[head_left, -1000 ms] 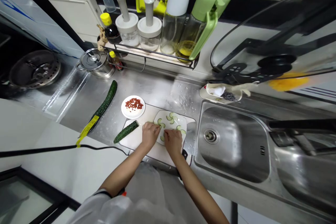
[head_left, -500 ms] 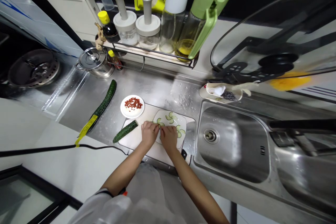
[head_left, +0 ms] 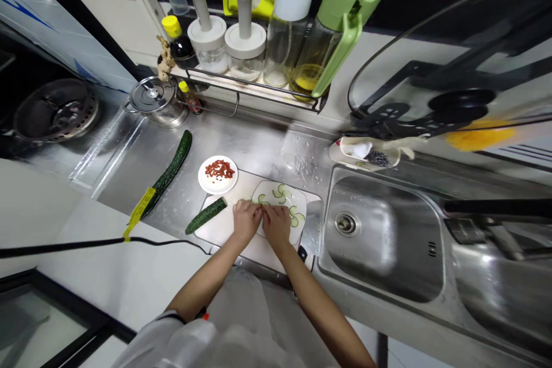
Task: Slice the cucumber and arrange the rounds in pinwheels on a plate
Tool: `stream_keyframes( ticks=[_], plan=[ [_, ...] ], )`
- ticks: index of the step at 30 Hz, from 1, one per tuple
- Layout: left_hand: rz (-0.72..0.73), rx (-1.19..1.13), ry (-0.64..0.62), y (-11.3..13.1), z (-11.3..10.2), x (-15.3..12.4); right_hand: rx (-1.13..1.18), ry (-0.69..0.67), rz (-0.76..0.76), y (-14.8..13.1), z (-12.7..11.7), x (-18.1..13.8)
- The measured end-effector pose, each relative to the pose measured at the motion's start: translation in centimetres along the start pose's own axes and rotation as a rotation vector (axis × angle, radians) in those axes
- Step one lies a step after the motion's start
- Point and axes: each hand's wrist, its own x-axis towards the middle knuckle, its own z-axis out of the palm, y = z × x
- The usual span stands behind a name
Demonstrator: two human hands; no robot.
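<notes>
Stainless ctr (head_left: 241, 137) carries all items. L to R:

Whole cuke (head_left: 172, 167) lies directly on ctr, yellow tape (head_left: 144, 201) at near end; long axis diagonal, near-L to far-R. Pos. prob. keeps it out of the working area. Cut cuke (head_left: 204, 217) overhangs L edge of cutting board (head_left: 224, 233); axis also near-L to far-R but flatter, cut end pointing twd. white plate (head_left: 297, 194). Small dish (head_left: 209, 187) w/ red pcs (head_left: 221, 169) sits at board's far-L corner, prob. for easy reach.

L hand (head_left: 246, 222) is at plate's L rim, back up, fingers bent, fingertips gathered. R hand (head_left: 277, 225) mirrors it over plate; both sets of fingertips meet or nearly so. Pinched item, if any: hidden, cannot tell. Opposed pos. prob. gives fine ctrl over thin pcs.

Cuke slices lie on plate, which rests on board. Each is a curved crescent; far cluster (head_left: 281, 191) and R cluster (head_left: 295, 215) fan out pinwheel-style, no single direction, spaced apart prob. so each pattern reads separately. Knife handle (head_left: 302, 253) sits by plate's near-R corner, at near side, prob. for ready access.
</notes>
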Motion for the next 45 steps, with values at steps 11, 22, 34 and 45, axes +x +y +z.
stream_keyframes(
  ticks=[11,22,34,45],
  plan=[
    [0.003,-0.008,0.001,-0.1,-0.3,0.1,0.015,0.013,0.013,-0.1,-0.1,0.1],
    [0.017,-0.015,0.022,-0.2,-1.0,0.1,0.001,0.028,0.009,0.0,-0.4,0.0],
    [-0.274,0.099,0.258,-5.4,-6.0,4.1,0.049,0.052,0.012,-0.1,-1.8,-0.8],
    [-0.532,0.339,0.138,-9.2,-8.0,7.6,0.049,0.028,0.008,-0.3,-2.1,-1.5]
  ],
)
